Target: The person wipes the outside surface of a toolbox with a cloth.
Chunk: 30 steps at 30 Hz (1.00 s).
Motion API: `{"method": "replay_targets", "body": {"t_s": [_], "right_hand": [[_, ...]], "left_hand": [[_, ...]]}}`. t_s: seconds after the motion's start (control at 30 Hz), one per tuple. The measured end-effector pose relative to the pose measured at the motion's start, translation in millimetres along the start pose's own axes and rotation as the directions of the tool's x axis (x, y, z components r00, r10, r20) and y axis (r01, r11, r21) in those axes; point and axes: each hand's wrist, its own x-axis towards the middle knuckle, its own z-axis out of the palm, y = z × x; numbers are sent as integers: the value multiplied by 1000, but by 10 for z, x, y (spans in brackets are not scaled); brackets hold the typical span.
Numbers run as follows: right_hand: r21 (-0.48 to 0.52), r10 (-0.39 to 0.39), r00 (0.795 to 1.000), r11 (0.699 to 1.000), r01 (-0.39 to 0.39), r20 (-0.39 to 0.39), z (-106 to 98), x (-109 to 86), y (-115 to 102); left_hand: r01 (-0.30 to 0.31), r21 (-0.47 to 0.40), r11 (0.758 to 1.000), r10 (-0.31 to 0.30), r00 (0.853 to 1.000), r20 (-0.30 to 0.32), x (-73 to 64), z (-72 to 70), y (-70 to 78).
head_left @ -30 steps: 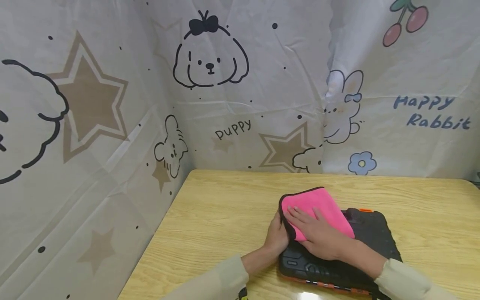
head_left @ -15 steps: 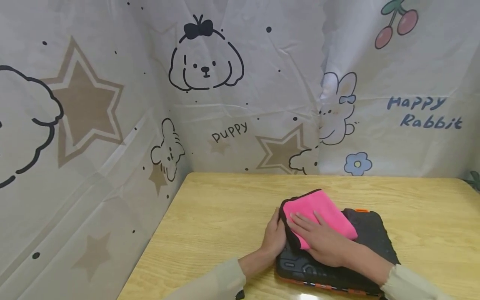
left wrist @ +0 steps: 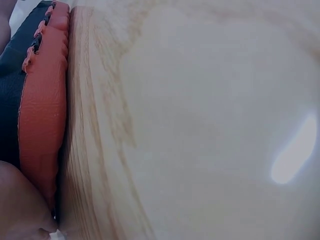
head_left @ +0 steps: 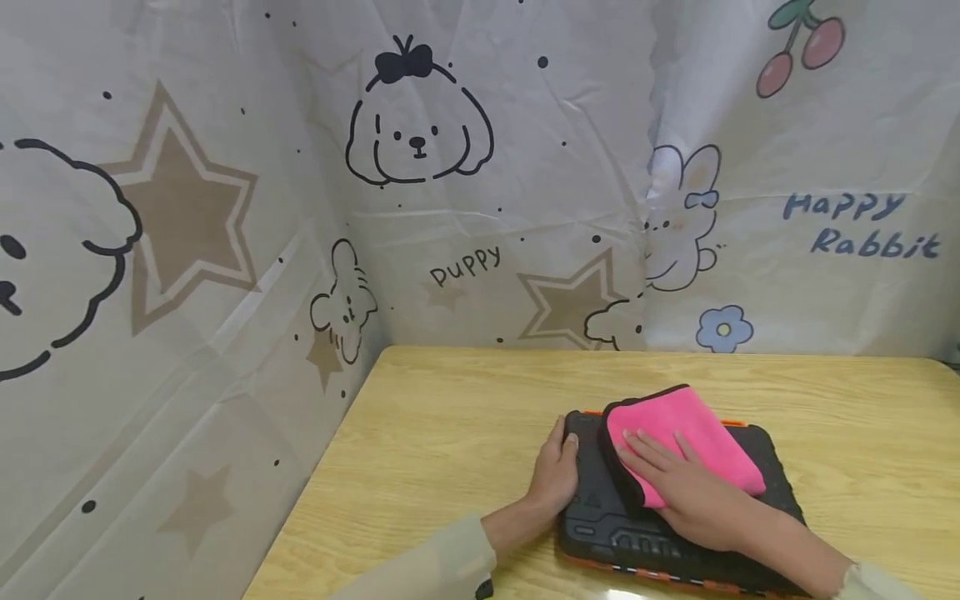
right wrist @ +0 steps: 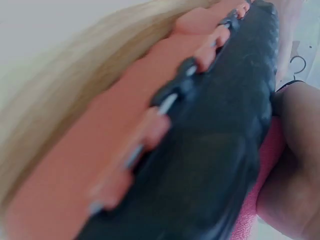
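Note:
A black plastic case (head_left: 675,546) with an orange lower half lies flat on the wooden table. My left hand (head_left: 553,479) grips its left edge, thumb near the top. A folded pink cloth (head_left: 712,437) with black edging lies on the lid. Over the cloth, my right hand (head_left: 693,492) presses with fingers extended. In the left wrist view, the orange side (left wrist: 45,115) and part of my left hand (left wrist: 22,205) show. The right wrist view catches the hinged edge (right wrist: 172,100) close up, with my right hand (right wrist: 295,165) beside the pink cloth (right wrist: 265,165).
The wood-patterned table (head_left: 435,433) ends at a pale curtain (head_left: 480,192) printed with puppies, stars and a rabbit; it also hangs along the left side. A small dark object (head_left: 485,588) lies by the left sleeve at the front edge.
My right hand has slid the pink cloth to the right across the lid, uncovering the case's left part. My left hand stays at the left edge. The head view has shifted slightly.

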Motion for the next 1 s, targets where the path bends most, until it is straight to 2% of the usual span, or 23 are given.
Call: {"method": "replay_targets", "body": {"t_s": [0.2,0.43,0.67,0.87,1.0], "right_hand": [[57,92,993,994,-88,-72,-42,-229,116],[110,215,974,972,-206,-75,-97,-428,277],[107,263,959,962,-252,-109,-114,-560,398],[97,365,923,930,-355,-122,-114,-626,458],[44,384,910,923,-382,-153,-97,-658,411]], "left_hand": [[-7,-10,1000,7,1000,17,0,-14,-8],[0,-34,999,2,999,36,-5,-1,-37],[-6,-42,999,7,1000,20,-32,18,-47],[-5,-41,999,6,1000,24,-15,13,-24],[-6,-59,998,7,1000,25,-7,14,-16]]}}
